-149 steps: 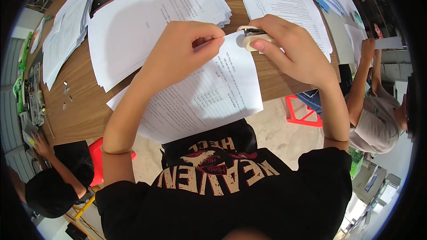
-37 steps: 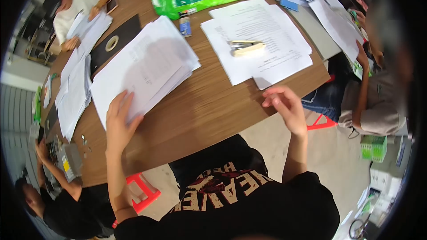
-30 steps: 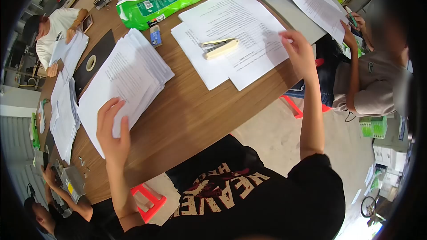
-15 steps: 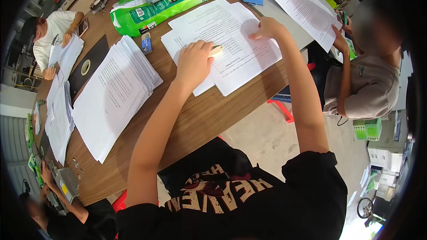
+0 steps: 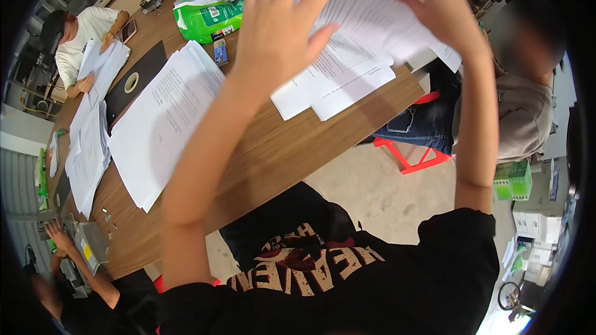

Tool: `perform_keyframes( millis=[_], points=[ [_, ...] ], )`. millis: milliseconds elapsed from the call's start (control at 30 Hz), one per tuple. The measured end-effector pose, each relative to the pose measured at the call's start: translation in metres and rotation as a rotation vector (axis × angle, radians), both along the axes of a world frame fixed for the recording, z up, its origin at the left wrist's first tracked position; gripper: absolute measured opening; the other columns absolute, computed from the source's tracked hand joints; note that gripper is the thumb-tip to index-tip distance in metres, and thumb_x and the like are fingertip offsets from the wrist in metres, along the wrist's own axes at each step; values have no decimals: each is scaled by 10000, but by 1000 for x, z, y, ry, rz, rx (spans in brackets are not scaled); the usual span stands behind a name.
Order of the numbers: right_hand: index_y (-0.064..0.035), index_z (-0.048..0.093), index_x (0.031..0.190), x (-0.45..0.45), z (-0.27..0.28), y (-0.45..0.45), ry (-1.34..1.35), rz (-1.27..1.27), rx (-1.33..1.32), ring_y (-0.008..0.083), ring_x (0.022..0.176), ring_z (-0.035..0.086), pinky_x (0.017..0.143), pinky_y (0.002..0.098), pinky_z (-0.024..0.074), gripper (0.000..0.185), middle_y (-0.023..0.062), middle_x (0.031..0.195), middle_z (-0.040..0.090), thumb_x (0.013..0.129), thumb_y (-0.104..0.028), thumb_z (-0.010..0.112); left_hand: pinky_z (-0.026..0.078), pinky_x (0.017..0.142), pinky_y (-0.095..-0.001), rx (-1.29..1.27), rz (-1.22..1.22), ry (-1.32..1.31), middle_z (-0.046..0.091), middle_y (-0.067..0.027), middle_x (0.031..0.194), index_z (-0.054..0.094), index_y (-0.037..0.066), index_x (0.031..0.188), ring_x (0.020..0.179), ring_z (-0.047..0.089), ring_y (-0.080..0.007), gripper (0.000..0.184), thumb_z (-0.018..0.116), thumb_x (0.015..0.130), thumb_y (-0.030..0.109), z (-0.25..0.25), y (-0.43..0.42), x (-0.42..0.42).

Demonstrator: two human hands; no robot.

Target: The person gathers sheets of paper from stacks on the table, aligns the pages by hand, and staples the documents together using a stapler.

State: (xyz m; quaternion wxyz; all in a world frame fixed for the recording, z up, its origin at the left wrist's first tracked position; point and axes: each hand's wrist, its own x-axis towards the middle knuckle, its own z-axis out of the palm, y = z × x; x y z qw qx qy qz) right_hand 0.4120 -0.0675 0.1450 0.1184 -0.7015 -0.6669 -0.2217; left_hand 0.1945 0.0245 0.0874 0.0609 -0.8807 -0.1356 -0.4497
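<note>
Printed paper sheets, blurred by motion, are lifted off the table at the top of the view. My right hand grips their right edge, thumb on the near face. My left hand is raised in front of their left side, its fingers spread, with nothing seen in it. Below the lifted sheets lies a pile of printed pages near the table edge. To the left of my left forearm is a thick fanned stack of printed paper.
A green paper pack and a small blue box stand beyond the stack. A tape roll rests on a black sheet. Co-workers sit at left, lower left and right. A red stool is beside the table.
Both hands have risen away from the pile, the right one lifting sheets. My left hand has spread its fingers, and the small cream object once by it is out of sight.
</note>
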Motion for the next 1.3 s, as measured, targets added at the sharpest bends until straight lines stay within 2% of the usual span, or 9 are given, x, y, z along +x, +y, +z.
perform_keyframes(
  millis=[67, 133, 300, 400, 533, 600, 733, 1000, 1300],
  points=[
    [-41, 563, 869, -47, 37, -21, -215, 64, 110, 309, 715, 648, 638, 411, 488, 153, 147, 694, 631, 749, -90, 644, 268, 1070, -516, 108, 12, 68, 362, -137, 1412, 401, 138, 1371, 1314, 348, -305, 784, 745, 670, 205, 39, -5, 0],
    [-49, 554, 869, -81, 55, -34, -270, 132, 254, 304, 693, 639, 670, 405, 485, 147, 132, 646, 611, 746, -63, 633, 489, 693, -416, 85, -100, 22, 647, -153, 880, 512, 74, 1254, 776, 618, -339, 628, 731, 692, 250, 63, -8, -6],
    [-92, 551, 921, -110, 70, -39, -491, 204, 222, 248, 711, 646, 875, 448, 446, 189, 65, 644, 616, 750, -53, 621, 463, 829, -382, -397, -144, 126, 633, -182, 983, 620, 36, 1092, 957, 593, -328, 390, 699, 755, 218, 74, -14, -51],
    [-74, 509, 1109, -124, 42, -37, -493, 380, 505, 273, 1008, 540, 987, 478, 349, 431, 107, 1010, 545, 733, -152, 705, 448, 818, -398, -391, 76, 201, 626, -166, 987, 635, 24, 1067, 962, 578, -313, 360, 724, 761, 190, 43, -20, -95],
    [16, 168, 1415, -113, -41, -24, 217, 564, 966, 350, 1331, 297, 1097, 466, 222, 1028, 201, 1481, 192, 688, -310, 816, 433, 532, -315, -781, -18, -63, 623, -92, 635, 668, -21, 812, 564, 574, -174, 238, 726, 778, 207, 0, -45, -151],
    [24, 42, 1456, -141, -98, -22, 1085, 588, 778, 316, 1381, 205, 1112, 448, 181, 1161, 188, 1514, 136, 673, -369, 806, 427, 533, -275, -902, -71, -222, 636, -55, 651, 667, -30, 823, 582, 550, -97, 217, 722, 797, 179, -24, -59, -177],
    [28, 374, 1330, -153, -176, -16, 2020, 732, 129, 215, 1166, 481, 979, 353, 382, 766, 127, 1252, 522, 742, -247, 783, 458, 619, -253, -1009, -77, -435, 671, -32, 772, 672, -33, 880, 696, 575, -85, 169, 718, 803, 111, -65, -76, -211],
    [64, 611, 1013, -213, -119, -15, 1333, 749, 48, 151, 775, 604, 688, 285, 475, 179, 117, 874, 673, 890, -63, 587, 485, 747, -281, -1130, 151, -771, 658, -112, 933, 615, -71, 1016, 835, 605, -144, 290, 701, 820, 124, -87, -103, -225],
    [70, 603, 1016, -251, -146, -29, 1327, 669, 142, 178, 820, 605, 734, 296, 466, 174, 128, 896, 665, 892, -44, 559, 417, 906, -337, -1083, 121, -419, 598, -146, 1092, 545, -66, 1141, 1024, 552, -240, 331, 616, 868, 107, -122, -119, -260]
  ],
)
